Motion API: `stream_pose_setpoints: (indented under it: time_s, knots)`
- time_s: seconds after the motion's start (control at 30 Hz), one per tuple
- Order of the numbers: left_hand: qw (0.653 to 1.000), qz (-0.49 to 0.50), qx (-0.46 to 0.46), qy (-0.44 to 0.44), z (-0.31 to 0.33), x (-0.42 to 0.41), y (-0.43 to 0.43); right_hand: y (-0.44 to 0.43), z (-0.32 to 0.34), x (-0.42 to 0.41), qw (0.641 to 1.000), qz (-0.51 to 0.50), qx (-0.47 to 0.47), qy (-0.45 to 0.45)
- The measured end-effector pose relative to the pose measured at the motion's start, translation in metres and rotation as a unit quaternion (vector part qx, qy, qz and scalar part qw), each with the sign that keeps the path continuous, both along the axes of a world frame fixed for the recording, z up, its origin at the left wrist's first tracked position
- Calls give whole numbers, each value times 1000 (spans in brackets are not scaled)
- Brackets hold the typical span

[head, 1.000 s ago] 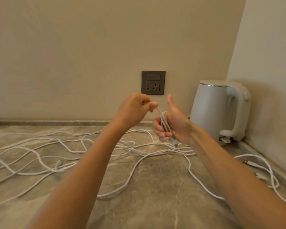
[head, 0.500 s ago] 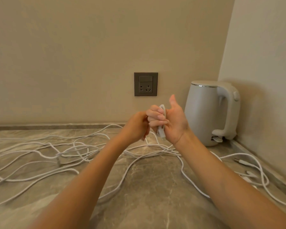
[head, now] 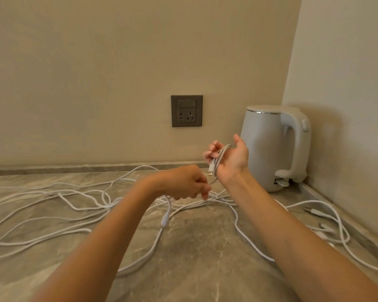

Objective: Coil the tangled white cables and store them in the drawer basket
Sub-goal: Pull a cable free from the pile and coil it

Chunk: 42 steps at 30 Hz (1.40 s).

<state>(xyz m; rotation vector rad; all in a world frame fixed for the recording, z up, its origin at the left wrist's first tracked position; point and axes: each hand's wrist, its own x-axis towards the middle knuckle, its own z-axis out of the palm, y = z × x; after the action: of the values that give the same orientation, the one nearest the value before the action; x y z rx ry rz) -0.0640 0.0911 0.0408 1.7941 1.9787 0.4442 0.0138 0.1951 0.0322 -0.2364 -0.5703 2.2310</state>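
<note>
While the right hand (head: 231,159) is raised just left of the white electric kettle (head: 266,149), its fingers curl round a few loops of white cable (head: 219,156) wound across the palm, and the cable's plug end (head: 211,170) hangs beside the wrist. The left hand (head: 188,182), lower and further left of the kettle, pinches a strand running down from those loops, its other fingers curled. The remaining tangled white cables (head: 74,199) sprawl over the grey marbled table (head: 194,247) left of and in front of the kettle.
</note>
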Motion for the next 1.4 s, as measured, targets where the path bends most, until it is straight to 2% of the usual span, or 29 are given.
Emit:
stream_pose_setpoints:
  time_s: [0.13, 0.23, 0.4, 0.57, 0.63, 0.73, 0.8, 0.9, 0.93, 1.0, 1.1, 1.2, 1.27, 1.4]
  knots:
    - [998, -12, 43, 35, 6, 0, -1, 1, -3, -3, 987, -50, 119, -93]
    - [995, 6, 84, 49, 7, -1, -1, 0, -6, -7, 950, -68, 242, -185]
    - [982, 76, 156, 72, 11, -12, -4, 2, -12, -9, 879, -64, 352, -316]
    - [975, 94, 137, 149, 13, -12, -3, 0, -8, -7, 812, 32, 419, -405]
    - [970, 93, 135, 178, 14, -12, -3, 0, -7, -6, 800, 70, 419, -424]
    - [975, 89, 115, 170, 20, -16, -9, 5, -8, -2, 786, 111, 416, -444]
    - [978, 93, 104, 156, 22, -20, -13, 9, -10, 1, 767, 150, 423, -458]
    - [973, 97, 109, 181, 20, -22, -11, 9, -13, 4, 727, 235, 451, -461]
    - [969, 98, 122, 189, 19, -23, -9, 9, -13, 5, 716, 261, 461, -455]
    - [962, 104, 166, 193, 15, -24, -5, 9, -12, 8, 716, 313, 463, -419]
    - [947, 106, 234, 191, 11, -25, -3, 13, -12, 12, 750, 392, 429, -317]
    - [932, 75, 287, 208, 11, -24, -3, 12, -16, 11, 792, 458, 355, -192]
    - [930, 55, 295, 215, 11, -26, -3, 11, -19, 5, 806, 491, 314, -108]
    - [947, 65, 257, 181, 8, -30, -1, 7, -21, -6, 813, 548, 194, 45]
